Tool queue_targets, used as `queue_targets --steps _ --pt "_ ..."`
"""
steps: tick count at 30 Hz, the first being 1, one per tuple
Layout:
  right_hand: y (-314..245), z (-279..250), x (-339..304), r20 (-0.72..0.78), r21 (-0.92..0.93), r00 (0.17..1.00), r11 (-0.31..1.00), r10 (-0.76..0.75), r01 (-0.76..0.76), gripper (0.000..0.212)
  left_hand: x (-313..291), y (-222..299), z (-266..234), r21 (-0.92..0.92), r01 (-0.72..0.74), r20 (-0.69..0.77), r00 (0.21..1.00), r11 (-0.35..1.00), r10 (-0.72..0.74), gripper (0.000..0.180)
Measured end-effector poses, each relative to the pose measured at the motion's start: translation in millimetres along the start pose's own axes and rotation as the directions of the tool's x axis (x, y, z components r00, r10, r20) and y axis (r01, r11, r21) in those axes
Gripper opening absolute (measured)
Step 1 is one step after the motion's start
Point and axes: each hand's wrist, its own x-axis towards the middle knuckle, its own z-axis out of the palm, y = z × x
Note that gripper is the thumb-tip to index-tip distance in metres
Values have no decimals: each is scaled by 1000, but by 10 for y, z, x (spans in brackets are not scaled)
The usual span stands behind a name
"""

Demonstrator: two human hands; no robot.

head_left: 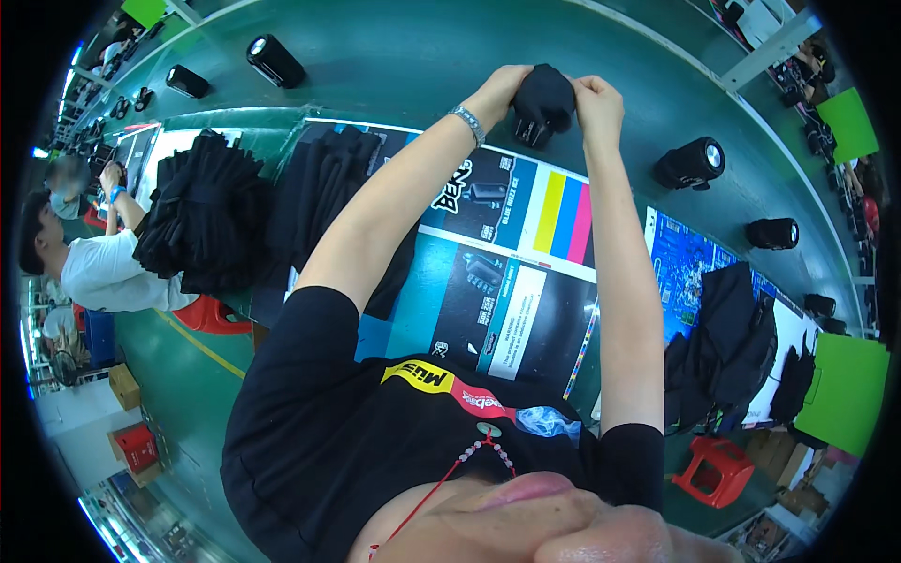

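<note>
Out over the far side of the bench, my left hand [504, 91] and my right hand [600, 105] grip a black cloth pouch [546, 91] from either side. Its fabric covers the upper part of a dark cylinder, apparently a portable speaker [533, 132], whose lower end shows beneath the cloth. The fingers of both hands are closed on the fabric, with some fingertips hidden behind it. A metal band circles my left wrist. Beyond my left arm, a black cylindrical speaker [275, 62] stands on the green surface; another speaker [692, 164] lies past my right hand.
Thick piles of black pouches [205, 211] lie left of my arm; more black cloth [725, 342] is on the right. Printed sheets [488, 281] cover the bench between my arms. A co-worker [122, 267] sits at the left. Red stools [715, 472] and green panels [845, 389] stand nearby.
</note>
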Motion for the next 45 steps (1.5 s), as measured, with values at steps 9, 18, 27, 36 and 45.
queue_targets --steps 9,18,27,36,45 --pt "399 300 -67 51 -249 998 967 -35 47 24 443 -727 -658 835 -517 201 609 191 768 37" --pt "740 115 139 47 -400 972 896 228 -191 26 129 -315 -82 219 -545 -214 782 809 585 60" --pt "635 175 -389 -57 493 998 868 -39 62 54 -388 -183 455 -637 19 189 973 770 133 86" --pt "101 -230 -737 378 740 920 565 101 -366 47 -613 44 556 -443 95 176 984 892 -18 81" --pt "22 -381 -857 562 658 818 533 122 -531 60 -568 172 522 -625 0 128 986 781 102 79"
